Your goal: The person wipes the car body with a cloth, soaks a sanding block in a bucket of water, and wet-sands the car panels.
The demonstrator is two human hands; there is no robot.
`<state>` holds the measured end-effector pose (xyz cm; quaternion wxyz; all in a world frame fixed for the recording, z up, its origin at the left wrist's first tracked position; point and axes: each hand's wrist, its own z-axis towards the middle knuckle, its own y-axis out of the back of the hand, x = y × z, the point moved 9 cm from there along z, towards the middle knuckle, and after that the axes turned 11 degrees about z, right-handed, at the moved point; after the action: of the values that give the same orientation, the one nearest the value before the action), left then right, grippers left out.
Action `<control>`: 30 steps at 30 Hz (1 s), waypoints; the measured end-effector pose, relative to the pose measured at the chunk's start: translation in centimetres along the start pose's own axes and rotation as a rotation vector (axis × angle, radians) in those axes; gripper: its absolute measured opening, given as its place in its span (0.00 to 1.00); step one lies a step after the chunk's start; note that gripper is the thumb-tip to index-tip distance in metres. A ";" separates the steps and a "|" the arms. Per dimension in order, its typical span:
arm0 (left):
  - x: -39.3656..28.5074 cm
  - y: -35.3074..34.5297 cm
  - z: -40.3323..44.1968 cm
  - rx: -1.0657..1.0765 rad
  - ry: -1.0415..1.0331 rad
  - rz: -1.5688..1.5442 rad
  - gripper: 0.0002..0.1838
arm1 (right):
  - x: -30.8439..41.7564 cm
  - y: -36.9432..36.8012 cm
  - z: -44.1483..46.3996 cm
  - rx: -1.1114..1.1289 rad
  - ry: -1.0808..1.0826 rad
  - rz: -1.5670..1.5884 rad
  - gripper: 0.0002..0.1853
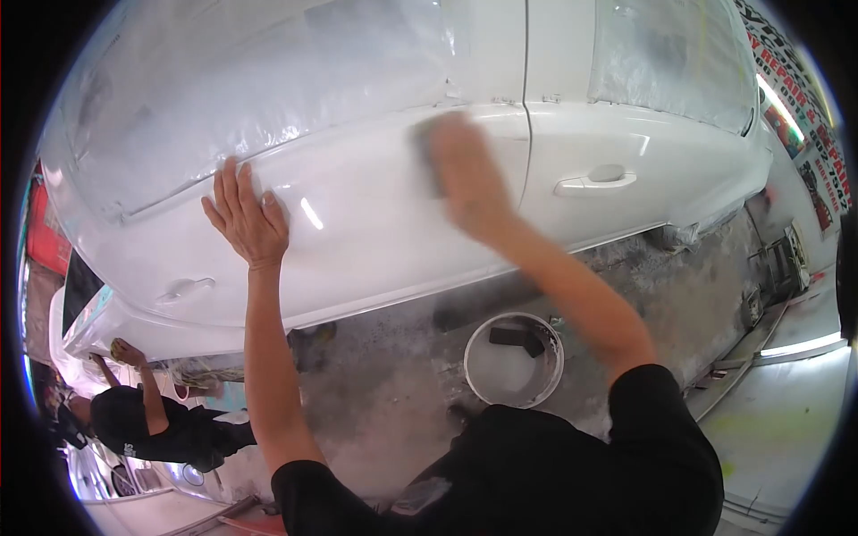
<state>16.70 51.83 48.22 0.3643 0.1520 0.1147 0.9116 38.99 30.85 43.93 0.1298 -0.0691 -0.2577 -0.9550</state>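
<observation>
My left hand (244,212) lies flat on the white car body (375,214), fingers spread, near the lower edge of a window covered with clear plastic film (268,80). Further right, my right hand (469,174) is blurred by motion and presses a dark grey sanding block (427,159) against the door panel below the window line. Much of the block is hidden behind the fingers. Just right of that hand runs the gap between two doors. A white door handle (597,181) sits beyond it.
Below the car, a white bucket (472,386) on the stained floor holds cloudy liquid and dark blocks (517,339). At lower left, a co-worker (134,420) in black reaches to the car. A metal stand (786,259) and printed banner (809,134) are at right.
</observation>
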 end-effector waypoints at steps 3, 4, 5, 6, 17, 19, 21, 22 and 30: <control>0.1 -0.2 -0.2 0.025 -0.022 0.025 0.26 | 4.8 -3.1 3.1 0.155 0.051 -0.070 0.31; 0.0 -0.2 0.2 0.019 -0.032 0.024 0.26 | 3.6 -2.0 2.6 0.185 0.067 -0.082 0.31; 0.0 -0.2 0.0 0.018 -0.027 0.026 0.26 | 1.0 0.4 1.5 0.154 0.014 -0.101 0.32; 0.1 -0.3 -0.2 0.022 -0.023 0.028 0.26 | -1.5 3.2 -0.3 0.125 -0.042 -0.118 0.33; -0.7 -0.1 -0.1 -0.002 -0.034 0.029 0.27 | -4.3 6.4 -2.1 0.009 -0.166 -0.158 0.29; -0.5 -0.3 -0.1 0.000 -0.019 0.049 0.27 | -4.2 7.8 -1.9 0.032 -0.178 -0.225 0.30; -0.6 -0.1 0.0 0.021 -0.040 0.060 0.28 | -2.8 6.1 -1.7 0.007 -0.187 -0.167 0.31; -0.4 -0.2 0.1 0.029 -0.025 0.066 0.28 | -2.2 5.3 -1.4 0.018 -0.143 -0.141 0.31; -9.5 -1.4 -0.6 0.195 0.067 -0.071 0.36 | 2.3 7.8 -17.4 0.158 -0.408 0.314 0.31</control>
<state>23.90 46.15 45.33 0.3756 0.1520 0.2205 0.8872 37.85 15.04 33.19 0.2268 -0.2888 -0.3381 -0.8665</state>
